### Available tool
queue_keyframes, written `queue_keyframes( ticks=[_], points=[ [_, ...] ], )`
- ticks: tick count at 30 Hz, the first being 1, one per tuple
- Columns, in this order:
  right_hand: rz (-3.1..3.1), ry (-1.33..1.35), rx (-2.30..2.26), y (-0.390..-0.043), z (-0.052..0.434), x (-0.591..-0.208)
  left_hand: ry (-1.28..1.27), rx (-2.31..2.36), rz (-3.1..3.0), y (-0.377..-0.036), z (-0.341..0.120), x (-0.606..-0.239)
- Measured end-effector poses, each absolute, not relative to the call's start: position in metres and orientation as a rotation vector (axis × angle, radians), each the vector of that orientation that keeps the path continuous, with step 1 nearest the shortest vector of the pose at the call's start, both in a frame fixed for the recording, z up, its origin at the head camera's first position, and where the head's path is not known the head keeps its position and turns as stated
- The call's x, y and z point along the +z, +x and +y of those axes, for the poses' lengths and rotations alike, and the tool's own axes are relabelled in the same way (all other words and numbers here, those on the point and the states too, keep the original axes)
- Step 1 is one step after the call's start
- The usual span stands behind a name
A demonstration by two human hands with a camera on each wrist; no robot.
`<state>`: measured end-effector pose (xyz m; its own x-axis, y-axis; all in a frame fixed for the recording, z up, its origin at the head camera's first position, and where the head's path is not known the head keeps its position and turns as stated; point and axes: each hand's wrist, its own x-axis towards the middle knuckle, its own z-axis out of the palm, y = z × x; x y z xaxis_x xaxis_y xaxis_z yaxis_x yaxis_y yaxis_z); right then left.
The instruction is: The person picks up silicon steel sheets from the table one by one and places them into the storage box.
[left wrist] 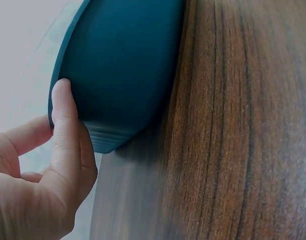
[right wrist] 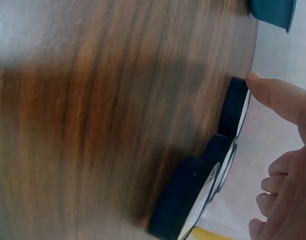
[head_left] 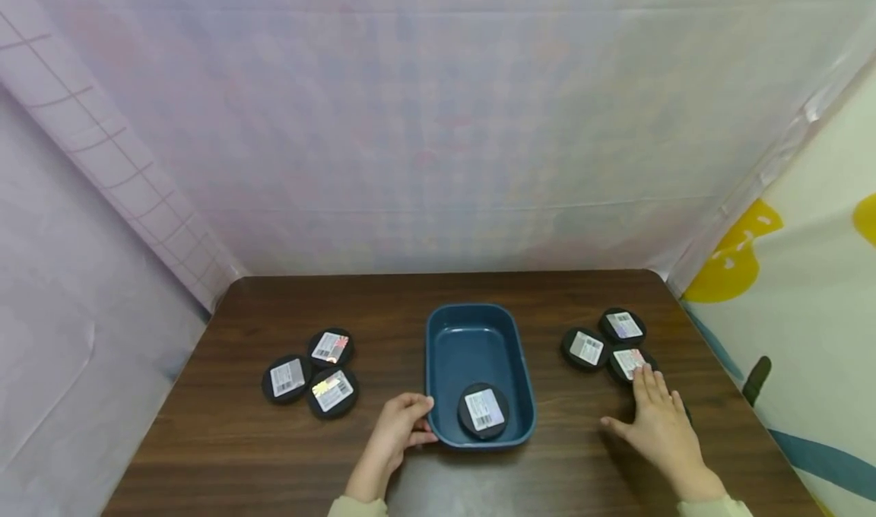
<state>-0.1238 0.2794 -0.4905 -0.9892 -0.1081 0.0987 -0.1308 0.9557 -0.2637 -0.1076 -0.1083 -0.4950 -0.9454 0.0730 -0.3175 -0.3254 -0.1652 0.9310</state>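
A blue tray (head_left: pixel 438 350) stands at the table's middle front, with one black labelled disc (head_left: pixel 483 410) lying in its near end. My left hand (head_left: pixel 419 420) grips the tray's near left corner; in the left wrist view a finger (left wrist: pixel 63 125) lies against the tray's outer wall (left wrist: pixel 123 65). My right hand (head_left: pixel 643 404) lies flat on the table to the right, fingers straight, its fingertips on the nearest of three black discs (head_left: pixel 626 359). The right wrist view shows those disc edges (right wrist: pixel 182 205) beside my hand (right wrist: pixel 280 140).
Two more labelled discs (head_left: pixel 586 348) (head_left: pixel 622 325) sit just beyond my right hand. Three others (head_left: pixel 331 347) cluster on the left of the brown table (head_left: pixel 226 441). Cloth walls close in the back and both sides. A dark edge shows under my right palm.
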Motion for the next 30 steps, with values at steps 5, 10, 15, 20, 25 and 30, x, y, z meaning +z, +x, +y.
queue_keyframes(
  ticks=[5, 10, 15, 20, 25, 30],
  points=[
    [-3.058, 0.121, 0.486, -0.12, 0.29, -0.493, -0.293, 2.196, 1.825, -0.108, -0.108, -0.495],
    [-3.082, 0.049, 0.526, -0.118, 0.301, -0.494, -0.286, 2.203, 1.813, -0.107, -0.107, -0.493],
    [-3.1, -0.002, 0.534, -0.117, 0.312, -0.497, -0.284, 2.209, 1.821, -0.106, -0.107, -0.491],
    [-3.116, -0.029, 0.529, -0.115, 0.318, -0.503, -0.284, 2.203, 1.827, -0.105, -0.107, -0.495],
    [-3.092, -0.037, 0.504, -0.115, 0.319, -0.508, -0.272, 2.203, 1.833, -0.104, -0.107, -0.494],
    [-3.065, -0.032, 0.481, -0.119, 0.321, -0.508, -0.268, 2.207, 1.839, -0.105, -0.108, -0.492]
  ],
)
